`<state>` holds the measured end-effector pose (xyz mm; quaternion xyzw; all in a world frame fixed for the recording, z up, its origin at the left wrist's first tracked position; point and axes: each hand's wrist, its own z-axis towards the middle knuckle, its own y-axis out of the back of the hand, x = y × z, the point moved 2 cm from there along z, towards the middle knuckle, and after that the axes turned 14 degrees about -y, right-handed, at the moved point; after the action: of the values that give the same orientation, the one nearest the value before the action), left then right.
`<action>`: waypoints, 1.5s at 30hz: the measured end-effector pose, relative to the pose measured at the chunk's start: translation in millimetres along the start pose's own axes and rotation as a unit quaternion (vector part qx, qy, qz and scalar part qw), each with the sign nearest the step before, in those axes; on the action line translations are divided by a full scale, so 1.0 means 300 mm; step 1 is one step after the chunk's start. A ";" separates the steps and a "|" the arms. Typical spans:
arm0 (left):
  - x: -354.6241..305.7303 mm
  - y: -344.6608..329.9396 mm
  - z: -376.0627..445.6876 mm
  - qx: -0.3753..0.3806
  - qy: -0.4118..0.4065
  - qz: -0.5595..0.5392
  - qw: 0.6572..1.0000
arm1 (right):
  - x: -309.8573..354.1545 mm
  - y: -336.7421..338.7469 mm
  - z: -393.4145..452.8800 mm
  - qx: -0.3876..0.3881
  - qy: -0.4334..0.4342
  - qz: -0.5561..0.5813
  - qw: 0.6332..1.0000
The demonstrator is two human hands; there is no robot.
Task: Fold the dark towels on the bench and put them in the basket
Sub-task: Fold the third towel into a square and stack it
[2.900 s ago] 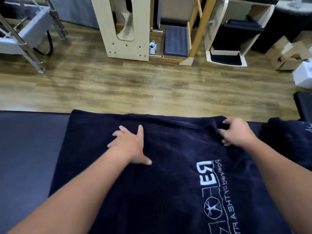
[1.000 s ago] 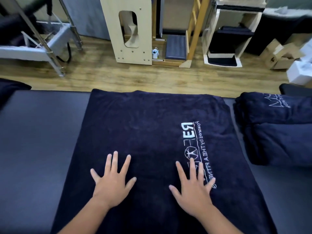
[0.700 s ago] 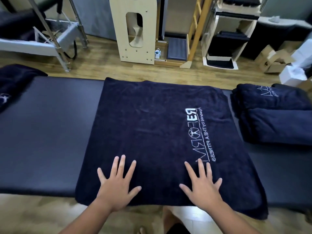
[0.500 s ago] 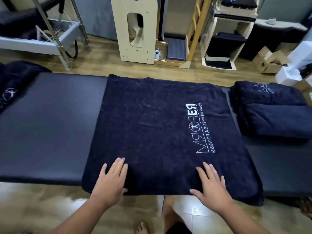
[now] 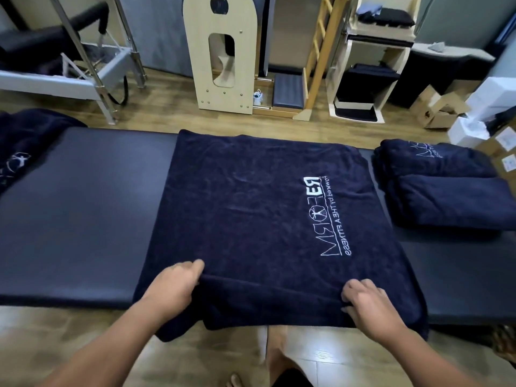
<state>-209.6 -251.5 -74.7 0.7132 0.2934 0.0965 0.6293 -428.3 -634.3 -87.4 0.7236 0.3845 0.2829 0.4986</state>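
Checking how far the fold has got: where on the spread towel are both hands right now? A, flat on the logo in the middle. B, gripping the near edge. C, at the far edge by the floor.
B: the left hand and right hand each pinch the near edge of the spread towel.

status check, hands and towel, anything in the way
Left hand and right hand both grip near edge of towel. Towel spread flat on bench. Nothing in the way.

I cannot see my fingertips: both hands' fingers curl under the towel [image 5: 251, 213] edge at the bench's [image 5: 83, 205] near side. Crumpled towel [image 5: 19, 146] at the bench's left end is cut off.
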 end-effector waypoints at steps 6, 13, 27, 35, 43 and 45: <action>0.142 0.108 0.136 0.036 0.007 -0.028 0.999 | -0.052 0.119 0.129 -0.055 -0.052 0.030 0.997; 0.298 0.342 0.443 0.010 0.093 -0.027 0.995 | -0.023 0.355 0.490 -0.137 -0.084 0.101 0.982; 0.350 0.415 0.897 -0.129 0.024 0.088 0.987 | 0.148 0.509 1.046 -0.174 -0.012 -0.051 0.983; 0.230 0.165 0.722 0.113 -0.070 0.120 0.984 | 0.121 0.246 0.792 -0.109 0.149 -0.041 0.982; 0.164 0.167 0.705 0.080 0.051 0.096 0.991 | 0.175 0.214 0.760 -0.069 -0.007 0.028 0.997; 0.149 0.151 0.670 0.076 0.064 0.081 0.992 | 0.178 0.208 0.721 -0.064 -0.019 0.024 0.998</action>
<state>-58.1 -398.1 -79.9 0.7724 0.2813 0.1699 0.5435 -210.8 -711.6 -101.6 0.7046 0.3388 0.3046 0.5440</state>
